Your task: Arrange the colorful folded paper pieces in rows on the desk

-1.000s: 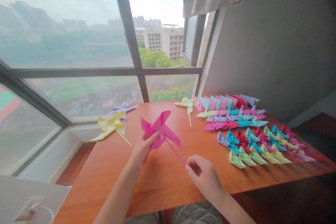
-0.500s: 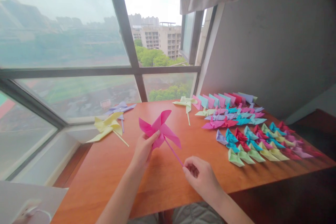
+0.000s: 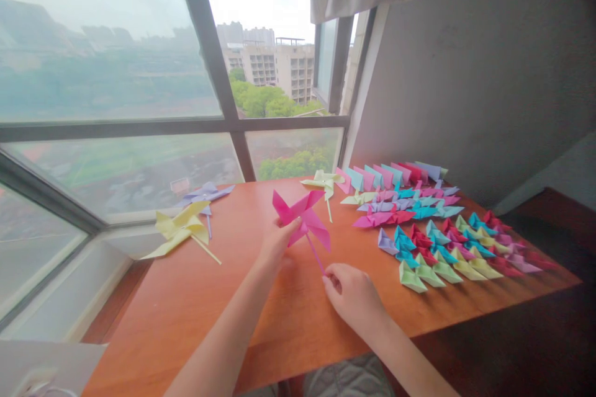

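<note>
A pink paper pinwheel [image 3: 308,218] on a thin pink stick is held up over the wooden table, near its middle. My left hand [image 3: 274,240] is closed on the pinwheel's head from the left, with the thumb near its centre. My right hand [image 3: 351,291] pinches the lower end of the stick, fingers curled. The stick tilts down and to the right between the two hands. Part of the pinwheel's left side is hidden behind my left fingers.
A yellow pinwheel [image 3: 179,229] and a purple one [image 3: 205,193] lie at the table's left; a pale green pinwheel [image 3: 323,183] lies at the back. Rows of folded paper boats [image 3: 437,254] and paper cranes [image 3: 400,206] cover the right side. Windows [image 3: 116,130] stand behind.
My left hand has moved right and away from me with the pinwheel, whose blades have turned. My right hand still pinches the stick, slightly higher in view. The whole view has shifted a little.
</note>
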Demonstrator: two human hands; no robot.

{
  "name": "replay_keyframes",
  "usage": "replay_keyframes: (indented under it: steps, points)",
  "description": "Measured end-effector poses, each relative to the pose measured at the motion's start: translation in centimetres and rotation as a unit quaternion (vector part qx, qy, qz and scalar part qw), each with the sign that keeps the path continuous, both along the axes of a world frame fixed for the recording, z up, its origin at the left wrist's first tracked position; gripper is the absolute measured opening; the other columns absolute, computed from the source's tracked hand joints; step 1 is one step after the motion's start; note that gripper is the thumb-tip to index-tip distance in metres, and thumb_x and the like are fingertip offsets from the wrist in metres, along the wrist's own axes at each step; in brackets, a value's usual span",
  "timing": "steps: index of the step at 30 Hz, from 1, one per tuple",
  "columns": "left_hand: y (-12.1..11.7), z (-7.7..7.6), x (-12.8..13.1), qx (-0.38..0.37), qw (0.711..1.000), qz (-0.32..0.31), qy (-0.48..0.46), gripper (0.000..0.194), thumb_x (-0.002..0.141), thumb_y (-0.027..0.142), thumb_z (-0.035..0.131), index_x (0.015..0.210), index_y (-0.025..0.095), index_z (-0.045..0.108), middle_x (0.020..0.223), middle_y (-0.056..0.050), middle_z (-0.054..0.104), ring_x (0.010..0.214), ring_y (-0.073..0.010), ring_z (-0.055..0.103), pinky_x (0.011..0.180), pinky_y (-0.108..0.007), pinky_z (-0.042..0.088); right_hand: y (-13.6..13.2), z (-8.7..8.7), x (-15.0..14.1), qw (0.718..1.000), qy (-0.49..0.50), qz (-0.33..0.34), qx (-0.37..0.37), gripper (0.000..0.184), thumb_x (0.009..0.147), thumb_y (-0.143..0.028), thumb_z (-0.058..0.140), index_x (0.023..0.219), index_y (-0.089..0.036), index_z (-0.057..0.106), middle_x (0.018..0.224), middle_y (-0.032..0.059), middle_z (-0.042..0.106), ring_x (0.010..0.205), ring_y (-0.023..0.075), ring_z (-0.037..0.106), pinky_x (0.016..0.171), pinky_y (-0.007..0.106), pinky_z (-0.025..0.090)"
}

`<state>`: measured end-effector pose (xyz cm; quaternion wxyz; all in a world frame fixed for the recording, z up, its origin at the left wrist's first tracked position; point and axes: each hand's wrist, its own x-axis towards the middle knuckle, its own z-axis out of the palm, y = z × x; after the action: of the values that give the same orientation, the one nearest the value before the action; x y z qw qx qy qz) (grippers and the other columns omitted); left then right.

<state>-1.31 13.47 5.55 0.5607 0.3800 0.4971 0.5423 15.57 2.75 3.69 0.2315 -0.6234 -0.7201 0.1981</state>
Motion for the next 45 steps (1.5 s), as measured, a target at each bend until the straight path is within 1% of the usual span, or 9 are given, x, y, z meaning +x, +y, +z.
replay_keyframes:
  steps: [6,9,14,20,27,33,37,40,45]
  points:
    - [3.2,0.3,1.9,0.004,0.996,-0.069,0.065,0.038,0.057,0.031,0.087,0.088,0.014,0.077,0.080,-0.008,0.077,0.073,-0.0213,0.070,0.065,-0.027,0.050,2.5,-0.4,1.2,0.999,0.009,-0.039,0.004,0.018,0.085,-0.022,0.054,0.074,-0.022,0.069,0.068,0.0006,0.069,0.066,0.0153,0.064,0.064,0.024,0.040]
    - [3.8,0.1,1.9,0.005,0.992,-0.072,0.099,0.039,0.060,0.040,0.085,0.088,0.014,0.076,0.075,-0.007,0.075,0.070,-0.0204,0.068,0.060,-0.025,0.047,4.0,-0.4,2.0,0.997,0.023,-0.073,0.005,0.019,0.085,-0.023,0.055,0.073,-0.021,0.070,0.067,0.0009,0.069,0.065,0.0155,0.064,0.063,0.024,0.040]
    - [2.9,-0.7,0.8,-0.003,0.988,-0.078,0.132,0.043,0.067,0.051,0.077,0.088,0.014,0.073,0.079,-0.009,0.074,0.067,-0.0190,0.067,0.053,-0.024,0.046,6.4,0.0,2.8,0.992,-0.030,-0.120,-0.013,0.021,0.086,-0.025,0.054,0.079,-0.020,0.073,0.075,0.0031,0.073,0.074,0.0174,0.068,0.064,0.024,0.040]
    - [2.2,-1.3,-0.3,-0.006,0.985,-0.102,0.141,0.041,0.071,0.050,0.073,0.090,0.013,0.069,0.086,-0.009,0.072,0.061,-0.0152,0.066,0.054,-0.025,0.049,8.3,0.1,2.1,0.988,-0.079,-0.127,-0.043,0.022,0.087,-0.027,0.054,0.084,-0.020,0.075,0.083,0.0055,0.076,0.082,0.0189,0.070,0.067,0.024,0.042]
    - [2.0,-1.6,-0.7,-0.002,0.981,-0.118,0.154,0.040,0.074,0.047,0.068,0.096,0.014,0.067,0.091,-0.009,0.072,0.066,-0.0160,0.067,0.057,-0.025,0.050,8.9,0.0,1.0,0.972,-0.163,-0.146,-0.081,0.023,0.089,-0.025,0.054,0.089,-0.014,0.074,0.088,0.0155,0.074,0.087,0.0257,0.071,0.073,0.029,0.046]
    - [2.0,-1.3,-1.0,0.007,0.972,-0.144,0.188,0.043,0.075,0.049,0.065,0.100,0.014,0.066,0.090,-0.010,0.071,0.067,-0.0167,0.068,0.057,-0.026,0.052,8.7,0.6,0.5,0.965,-0.208,-0.132,-0.084,0.024,0.092,-0.025,0.053,0.096,-0.011,0.071,0.095,0.0187,0.072,0.089,0.0261,0.071,0.075,0.030,0.047]
    - [1.7,-0.3,-1.6,0.020,0.956,-0.168,0.240,0.045,0.074,0.051,0.066,0.099,0.014,0.068,0.086,-0.010,0.072,0.067,-0.0181,0.068,0.057,-0.027,0.052,8.2,1.1,0.5,0.966,-0.218,-0.115,-0.076,0.026,0.094,-0.028,0.051,0.094,-0.011,0.070,0.094,0.0178,0.072,0.089,0.0262,0.071,0.073,0.030,0.046]
    - [1.2,0.6,-3.0,0.037,0.937,-0.169,0.304,0.040,0.073,0.049,0.066,0.094,0.015,0.071,0.084,-0.008,0.073,0.073,-0.0196,0.068,0.065,-0.029,0.053,7.8,1.3,0.6,0.967,-0.221,-0.108,-0.064,0.026,0.095,-0.027,0.048,0.094,-0.012,0.069,0.093,0.0154,0.072,0.088,0.0252,0.070,0.070,0.029,0.044]
    - [-0.5,1.8,-8.1,0.029,0.881,-0.096,0.463,0.032,0.077,0.045,0.056,0.088,0.018,0.070,0.085,-0.007,0.073,0.084,-0.0230,0.067,0.075,-0.031,0.049,6.7,1.3,0.3,0.978,-0.188,-0.086,-0.020,0.022,0.095,-0.024,0.047,0.089,-0.018,0.067,0.086,0.0080,0.073,0.082,0.0189,0.069,0.064,0.025,0.037]
